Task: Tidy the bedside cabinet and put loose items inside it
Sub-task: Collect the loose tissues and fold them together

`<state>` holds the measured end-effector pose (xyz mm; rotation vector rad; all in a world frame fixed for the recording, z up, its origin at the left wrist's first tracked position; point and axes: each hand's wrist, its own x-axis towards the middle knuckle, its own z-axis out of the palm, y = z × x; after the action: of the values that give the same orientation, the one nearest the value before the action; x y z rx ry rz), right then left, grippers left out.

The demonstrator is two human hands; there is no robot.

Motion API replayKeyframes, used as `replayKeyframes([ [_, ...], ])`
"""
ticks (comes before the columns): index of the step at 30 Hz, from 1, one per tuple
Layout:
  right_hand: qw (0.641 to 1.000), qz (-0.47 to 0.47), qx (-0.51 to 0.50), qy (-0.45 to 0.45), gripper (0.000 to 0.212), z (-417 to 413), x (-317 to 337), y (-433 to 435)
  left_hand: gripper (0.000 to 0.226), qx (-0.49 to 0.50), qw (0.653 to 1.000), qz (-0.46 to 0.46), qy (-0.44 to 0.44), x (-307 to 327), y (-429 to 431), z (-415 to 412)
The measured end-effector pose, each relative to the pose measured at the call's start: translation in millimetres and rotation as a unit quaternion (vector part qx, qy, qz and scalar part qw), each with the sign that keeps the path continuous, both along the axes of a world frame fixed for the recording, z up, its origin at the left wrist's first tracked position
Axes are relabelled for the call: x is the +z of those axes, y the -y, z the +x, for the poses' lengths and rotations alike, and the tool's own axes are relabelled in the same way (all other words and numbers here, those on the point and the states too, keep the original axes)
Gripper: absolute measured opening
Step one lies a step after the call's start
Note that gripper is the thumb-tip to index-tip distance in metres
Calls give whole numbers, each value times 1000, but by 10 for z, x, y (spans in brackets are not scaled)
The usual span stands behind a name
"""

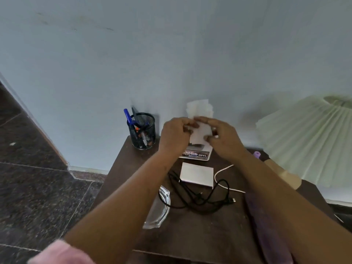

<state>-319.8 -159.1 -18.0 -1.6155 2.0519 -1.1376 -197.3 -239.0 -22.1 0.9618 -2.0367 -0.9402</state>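
The dark wooden bedside cabinet [190,231] fills the lower middle of the head view. Above its back edge, my left hand [174,133] and my right hand [223,135] both pinch a white tissue [200,121] that rises from a white tissue box [198,155] with printed labels. On the top lie a small white box [197,174], a tangled black cable [198,197], a white cable [224,178] and a clear glass dish [159,208].
A black mesh pen holder [142,130] with pens stands at the back left corner. A pleated pale lamp shade [308,138] looms at the right, with a small purple object [257,154] beside it. Dark tiled floor [38,187] lies to the left, and a pale wall stands behind.
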Motion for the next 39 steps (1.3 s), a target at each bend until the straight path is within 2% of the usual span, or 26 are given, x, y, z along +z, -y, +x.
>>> replayKeyframes([
  [5,998,0,0,-64,52,-218,-59,291,21,-16,998,-30,48,-16,354,-108],
  [10,993,18,-15,-120,24,-231,-215,450,27,-32,996,-58,57,-166,506,-101],
  [13,989,45,-11,-141,25,-161,-257,506,33,-23,997,-51,49,-220,545,-100],
  [16,967,73,-17,-243,30,-127,-287,513,46,-19,998,-52,39,-233,569,-99],
  [18,951,81,-32,-295,30,-127,-281,495,55,-15,998,-40,56,-223,588,-107],
  [21,941,114,-21,-317,30,-129,-264,479,70,-1,995,-23,95,-183,612,-163],
  [24,933,157,-7,-324,29,-131,-249,471,75,-7,992,-33,120,-183,584,-193],
  [27,937,166,4,-308,32,-143,-247,454,59,-17,991,-51,125,-208,552,-174],
  [30,955,109,-2,-277,34,-137,-267,423,31,-36,985,-94,143,-198,533,-155],
  [32,973,52,-23,-226,32,-135,-286,410,19,-49,979,-113,164,-198,521,-147],
  [36,989,5,-14,-148,27,-177,-303,426,20,-78,958,-142,237,-215,539,-168],
  [39,988,11,-14,-151,27,-212,-305,447,19,-86,957,-171,220,-202,538,-184],
])
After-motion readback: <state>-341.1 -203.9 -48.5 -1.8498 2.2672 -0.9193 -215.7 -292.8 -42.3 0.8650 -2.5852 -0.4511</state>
